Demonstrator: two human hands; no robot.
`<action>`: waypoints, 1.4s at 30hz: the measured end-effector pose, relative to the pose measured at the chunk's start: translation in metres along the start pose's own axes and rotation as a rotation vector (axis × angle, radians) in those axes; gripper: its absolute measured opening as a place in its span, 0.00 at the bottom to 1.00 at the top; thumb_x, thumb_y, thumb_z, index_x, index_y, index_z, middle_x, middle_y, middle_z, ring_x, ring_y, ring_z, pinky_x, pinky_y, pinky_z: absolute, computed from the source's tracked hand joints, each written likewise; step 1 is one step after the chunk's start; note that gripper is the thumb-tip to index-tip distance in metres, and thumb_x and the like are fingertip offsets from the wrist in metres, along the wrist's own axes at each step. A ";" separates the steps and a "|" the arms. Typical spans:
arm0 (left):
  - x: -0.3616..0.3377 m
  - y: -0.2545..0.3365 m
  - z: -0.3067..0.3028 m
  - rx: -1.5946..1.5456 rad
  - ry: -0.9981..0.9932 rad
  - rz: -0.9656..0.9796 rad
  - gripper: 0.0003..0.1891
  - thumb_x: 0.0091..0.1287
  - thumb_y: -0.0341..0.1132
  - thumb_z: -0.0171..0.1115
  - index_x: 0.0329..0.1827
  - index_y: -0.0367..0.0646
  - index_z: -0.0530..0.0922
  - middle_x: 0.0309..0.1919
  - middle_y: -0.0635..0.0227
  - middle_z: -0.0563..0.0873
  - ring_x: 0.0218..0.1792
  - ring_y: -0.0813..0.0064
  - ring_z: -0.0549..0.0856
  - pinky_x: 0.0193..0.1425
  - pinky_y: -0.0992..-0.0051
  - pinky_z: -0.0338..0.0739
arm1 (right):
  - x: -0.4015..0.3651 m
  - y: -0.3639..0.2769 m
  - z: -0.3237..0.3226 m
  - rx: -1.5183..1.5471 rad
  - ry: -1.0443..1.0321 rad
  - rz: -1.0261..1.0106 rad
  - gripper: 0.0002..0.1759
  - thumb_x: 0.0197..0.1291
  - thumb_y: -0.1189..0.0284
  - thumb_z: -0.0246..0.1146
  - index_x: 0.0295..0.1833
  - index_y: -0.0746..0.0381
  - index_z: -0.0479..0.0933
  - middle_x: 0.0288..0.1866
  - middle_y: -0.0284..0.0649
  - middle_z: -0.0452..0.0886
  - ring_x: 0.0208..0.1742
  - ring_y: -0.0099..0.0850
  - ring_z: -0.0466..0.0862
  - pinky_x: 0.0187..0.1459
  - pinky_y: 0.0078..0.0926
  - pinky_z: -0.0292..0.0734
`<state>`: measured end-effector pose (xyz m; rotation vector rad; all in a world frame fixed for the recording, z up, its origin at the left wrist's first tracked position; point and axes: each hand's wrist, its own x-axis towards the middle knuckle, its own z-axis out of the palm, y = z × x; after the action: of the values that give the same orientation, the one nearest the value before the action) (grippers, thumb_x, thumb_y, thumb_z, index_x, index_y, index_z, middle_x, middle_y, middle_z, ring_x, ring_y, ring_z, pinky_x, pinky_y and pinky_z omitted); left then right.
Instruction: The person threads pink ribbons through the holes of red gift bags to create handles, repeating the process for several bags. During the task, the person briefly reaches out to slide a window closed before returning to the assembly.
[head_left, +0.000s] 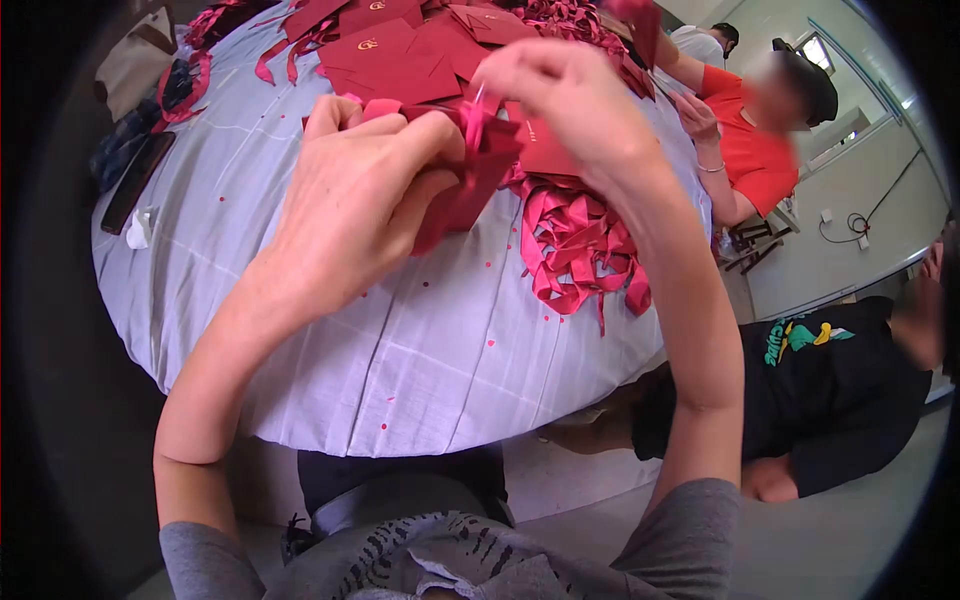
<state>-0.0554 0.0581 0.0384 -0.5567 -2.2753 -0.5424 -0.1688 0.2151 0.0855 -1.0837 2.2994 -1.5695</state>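
In the head view, the step in hand looks like working a pink ribbon (474, 128) at the top of a red packet (455, 208), judging by how the two meet in the upper middle of the frame. The next move seems to call for a firm hold on the packet while the ribbon is drawn or settled, without creasing the sides.

The left hand (362, 190) is left of centre, back of the hand up, fingers curled and clamped on the packet, which is held up over the table (430, 370). Its forearm slants up from the lower left.

The right hand (565, 100) is higher, upper middle of the frame, wrist bent and knuckles raised; its thumb and finger look pinched together on the ribbon, though the tips are blurred. Its forearm rises from the lower right, passing just beside a heap of loose ribbons (575, 250).

More red packets (385, 58) lie piled along the top of the frame, beyond both hands.
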 end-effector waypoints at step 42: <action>0.001 0.006 0.007 0.039 0.084 0.076 0.07 0.49 0.31 0.69 0.27 0.45 0.79 0.18 0.73 0.79 0.24 0.73 0.73 0.42 0.67 0.62 | -0.021 0.038 0.020 0.772 -0.040 -0.047 0.09 0.60 0.73 0.63 0.46 0.63 0.77 0.41 0.34 0.82 0.43 0.21 0.79 0.49 0.20 0.74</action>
<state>-0.0568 0.0671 0.0355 -0.5874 -2.1713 -0.4749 -0.1618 0.2210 0.0383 -0.9272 1.4009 -2.1365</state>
